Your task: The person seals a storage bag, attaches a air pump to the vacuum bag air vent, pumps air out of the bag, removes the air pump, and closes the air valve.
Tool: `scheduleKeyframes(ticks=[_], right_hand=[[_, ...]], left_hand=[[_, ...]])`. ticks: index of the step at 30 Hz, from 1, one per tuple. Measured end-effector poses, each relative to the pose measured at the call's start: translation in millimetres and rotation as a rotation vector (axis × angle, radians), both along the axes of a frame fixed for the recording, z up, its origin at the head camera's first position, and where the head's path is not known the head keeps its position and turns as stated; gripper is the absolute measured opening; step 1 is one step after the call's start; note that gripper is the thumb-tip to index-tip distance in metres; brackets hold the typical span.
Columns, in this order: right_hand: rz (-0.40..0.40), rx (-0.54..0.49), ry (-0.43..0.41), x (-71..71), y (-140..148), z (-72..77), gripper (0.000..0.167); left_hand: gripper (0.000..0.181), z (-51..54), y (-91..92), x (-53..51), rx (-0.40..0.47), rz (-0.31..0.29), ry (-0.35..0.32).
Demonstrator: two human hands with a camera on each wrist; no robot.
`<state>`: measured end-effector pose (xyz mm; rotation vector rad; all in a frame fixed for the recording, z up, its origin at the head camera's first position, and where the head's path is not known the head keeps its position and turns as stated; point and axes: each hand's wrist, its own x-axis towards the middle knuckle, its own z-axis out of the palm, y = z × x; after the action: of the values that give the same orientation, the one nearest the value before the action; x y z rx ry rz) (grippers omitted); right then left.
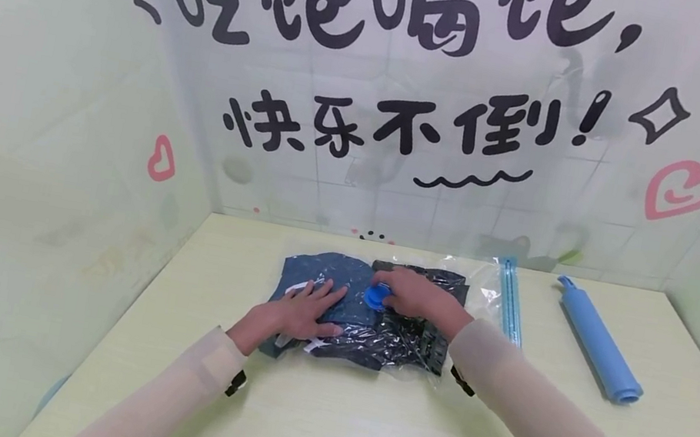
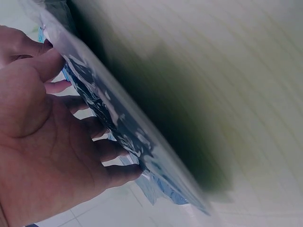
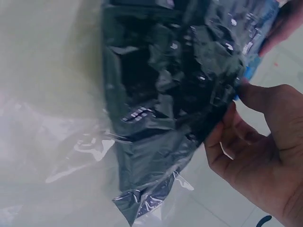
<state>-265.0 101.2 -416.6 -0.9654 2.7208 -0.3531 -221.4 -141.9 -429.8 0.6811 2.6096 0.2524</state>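
Observation:
A clear plastic vacuum storage bag (image 1: 486,283) lies flat on the table, with a dark blue folded garment (image 1: 330,268) and black folded clothing (image 1: 417,336) inside it. My left hand (image 1: 303,313) rests on the bag's left part, fingers spread over the blue garment; the left wrist view shows its palm (image 2: 57,146) beside the bag's edge. Near the bag's middle, the thumb and fingers of my right hand (image 1: 410,293) pinch the round blue valve cap (image 1: 375,298). In the right wrist view those fingers (image 3: 215,144) are curled, and the cap is mostly hidden.
A light blue cylindrical hand pump (image 1: 602,343) lies on the table to the right of the bag. The bag's blue zip strip (image 1: 510,305) runs along its right end. Behind the table (image 1: 319,432) stands a wall with printed lettering.

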Motion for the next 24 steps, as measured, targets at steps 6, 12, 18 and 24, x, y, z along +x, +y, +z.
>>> scheduleKeyframes(ticks=[6,12,18,24], right_hand=[[-0.018,0.079,0.175,3.5,-3.3,-11.2,0.037],[-0.006,0.196,0.331,6.5,-8.1,-17.0,0.033],[-0.033,0.297,0.359,9.0,-17.5,-16.2,0.038],[-0.077,0.388,0.391,12.2,-26.3,-17.9,0.043]], left_hand=[[0.077,0.8,-0.2,0.3,-0.003,-0.001,0.004],[0.077,0.7,-0.3,-0.6,-0.005,0.005,0.008],[0.077,1.1,0.9,-0.1,-0.007,0.005,0.005],[0.077,0.7,1.0,0.4,-0.006,0.011,-0.001]])
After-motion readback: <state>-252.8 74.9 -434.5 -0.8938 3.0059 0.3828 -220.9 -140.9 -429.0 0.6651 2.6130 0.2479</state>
